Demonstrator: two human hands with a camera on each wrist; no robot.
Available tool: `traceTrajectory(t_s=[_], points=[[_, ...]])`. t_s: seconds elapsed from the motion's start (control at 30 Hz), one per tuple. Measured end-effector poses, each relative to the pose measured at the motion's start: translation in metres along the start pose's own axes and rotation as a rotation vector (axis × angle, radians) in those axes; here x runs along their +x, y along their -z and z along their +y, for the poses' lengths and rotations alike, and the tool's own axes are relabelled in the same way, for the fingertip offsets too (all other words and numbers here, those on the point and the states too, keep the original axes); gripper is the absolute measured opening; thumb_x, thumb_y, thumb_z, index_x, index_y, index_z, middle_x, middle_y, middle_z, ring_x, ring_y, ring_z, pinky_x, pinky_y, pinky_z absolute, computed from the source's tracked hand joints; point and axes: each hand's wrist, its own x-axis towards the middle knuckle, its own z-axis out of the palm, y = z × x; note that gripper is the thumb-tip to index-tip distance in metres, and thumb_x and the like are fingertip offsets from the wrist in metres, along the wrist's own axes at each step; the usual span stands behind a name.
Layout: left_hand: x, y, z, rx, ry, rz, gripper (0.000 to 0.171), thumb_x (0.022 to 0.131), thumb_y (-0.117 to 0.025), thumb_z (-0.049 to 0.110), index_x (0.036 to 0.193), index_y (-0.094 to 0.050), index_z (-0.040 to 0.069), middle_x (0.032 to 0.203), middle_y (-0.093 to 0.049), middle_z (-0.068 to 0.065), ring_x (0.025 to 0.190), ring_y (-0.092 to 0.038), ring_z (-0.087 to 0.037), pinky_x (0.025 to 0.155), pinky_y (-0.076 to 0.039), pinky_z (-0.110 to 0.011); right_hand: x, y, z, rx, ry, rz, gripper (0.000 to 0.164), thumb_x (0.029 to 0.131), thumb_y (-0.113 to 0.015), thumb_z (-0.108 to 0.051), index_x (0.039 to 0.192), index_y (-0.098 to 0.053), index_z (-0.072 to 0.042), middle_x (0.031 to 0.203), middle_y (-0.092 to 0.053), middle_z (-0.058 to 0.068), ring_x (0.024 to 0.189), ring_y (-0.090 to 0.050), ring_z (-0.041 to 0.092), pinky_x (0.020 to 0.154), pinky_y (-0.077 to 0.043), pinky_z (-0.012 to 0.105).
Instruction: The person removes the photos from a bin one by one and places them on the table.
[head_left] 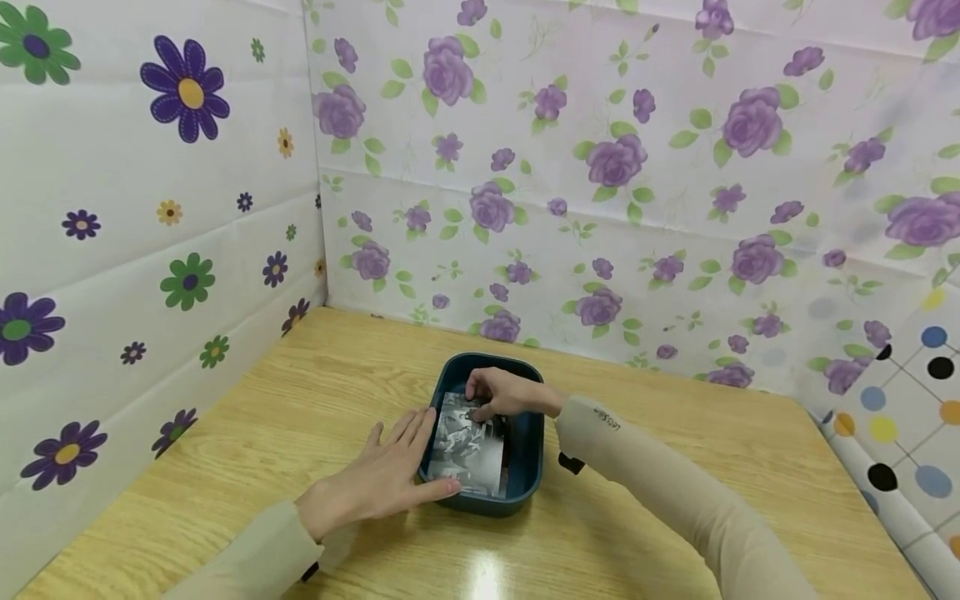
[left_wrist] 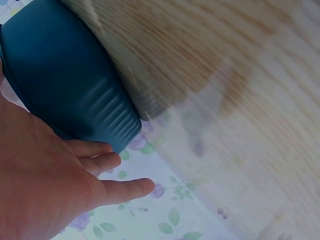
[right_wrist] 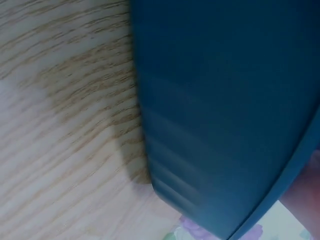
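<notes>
A dark teal plastic bin (head_left: 531, 467) stands on the table, with a black-and-white photo (head_left: 468, 454) lying slanted inside. A darker edge of something shows from under the photo's right side. My right hand (head_left: 510, 393) reaches over the bin's right wall, fingers bent and thumb against the photo's upper part, pinching it there. My left hand (head_left: 390, 475) lies along the bin's left side, fingers straight and thumb across the near left corner of the rim. In the left wrist view, the left hand (left_wrist: 50, 175) is spread beside the bin's outer wall (left_wrist: 65, 75). The right wrist view mostly shows the bin's side (right_wrist: 215, 110).
The wood-grain table (head_left: 660, 483) extends around the bin. Behind it hangs a cloth with purple roses (head_left: 615, 158), and a daisy-patterned cloth (head_left: 120, 275) is on the left. A dotted cloth (head_left: 915, 417) borders the table's right edge.
</notes>
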Motion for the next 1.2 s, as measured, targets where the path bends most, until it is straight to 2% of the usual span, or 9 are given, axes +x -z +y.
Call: traceTrajectory(t_s=[0.3, 0.53, 0.67, 0.8, 0.9, 1.07, 1.2], points=[[0.001, 0.0, 0.001, 0.01, -0.001, 0.005, 0.104, 0.086, -0.044, 0.075, 0.157, 0.0, 0.012, 0.163, -0.003, -0.011, 0.152, -0.005, -0.032, 0.113, -0.007, -0.071, -0.009, 0.022, -0.001, 0.081, -0.023, -0.006, 0.024, 0.087, -0.071, -0.007, 0.107, -0.06, -0.003, 0.101, -0.062, 0.01, 0.083, -0.056, 0.015, 0.076, -0.048, 0.027], [0.0, -0.001, 0.002, 0.012, 0.003, 0.001, 0.104, 0.086, -0.043, 0.075, 0.157, -0.002, 0.011, 0.163, -0.004, -0.012, 0.151, -0.007, -0.033, 0.11, -0.007, -0.073, -0.019, 0.044, -0.001, 0.168, -0.042, 0.0, 0.023, 0.088, -0.068, -0.005, 0.109, -0.059, -0.002, 0.095, -0.059, 0.008, 0.074, -0.051, 0.015, 0.068, -0.045, 0.027], [0.001, -0.002, 0.002, 0.005, 0.004, -0.003, 0.103, 0.086, -0.043, 0.075, 0.157, -0.001, 0.012, 0.163, -0.004, -0.011, 0.152, -0.006, -0.032, 0.11, -0.006, -0.074, -0.028, 0.059, -0.003, 0.175, -0.054, 0.009, 0.023, 0.088, -0.069, -0.006, 0.109, -0.06, -0.002, 0.094, -0.06, 0.008, 0.072, -0.049, 0.015, 0.067, -0.044, 0.028], [0.0, -0.001, 0.0, 0.016, 0.005, -0.002, 0.105, 0.085, -0.041, 0.078, 0.157, 0.0, 0.013, 0.163, -0.002, -0.01, 0.152, -0.005, -0.031, 0.111, -0.006, -0.073, -0.04, 0.074, -0.004, 0.15, -0.073, 0.015, 0.022, 0.089, -0.069, -0.009, 0.109, -0.061, -0.007, 0.101, -0.061, 0.007, 0.074, -0.049, 0.018, 0.069, -0.043, 0.03], [0.0, -0.001, 0.0, 0.027, 0.001, 0.003, 0.107, 0.084, -0.039, 0.08, 0.157, -0.001, 0.012, 0.163, -0.002, -0.011, 0.152, -0.006, -0.032, 0.11, -0.007, -0.074, -0.05, 0.082, -0.002, 0.18, -0.059, 0.0, 0.021, 0.09, -0.067, -0.007, 0.109, -0.06, -0.004, 0.105, -0.06, 0.01, 0.079, -0.051, 0.019, 0.071, -0.045, 0.031], [0.0, 0.001, 0.0, 0.029, -0.01, 0.007, 0.107, 0.084, -0.039, 0.081, 0.157, -0.003, 0.011, 0.163, -0.004, -0.012, 0.151, -0.007, -0.033, 0.109, -0.007, -0.075, -0.069, 0.094, 0.011, 0.258, -0.048, -0.014, 0.021, 0.09, -0.066, -0.004, 0.109, -0.057, 0.0, 0.106, -0.058, 0.011, 0.084, -0.054, 0.02, 0.075, -0.047, 0.031], [-0.001, 0.001, 0.001, 0.023, -0.01, 0.004, 0.107, 0.084, -0.04, 0.08, 0.156, -0.003, 0.01, 0.163, -0.003, -0.012, 0.151, -0.007, -0.033, 0.109, -0.006, -0.074, -0.09, 0.105, 0.025, 0.266, -0.074, -0.001, 0.023, 0.09, -0.066, -0.005, 0.11, -0.057, 0.0, 0.107, -0.057, 0.011, 0.086, -0.054, 0.02, 0.076, -0.048, 0.032]])
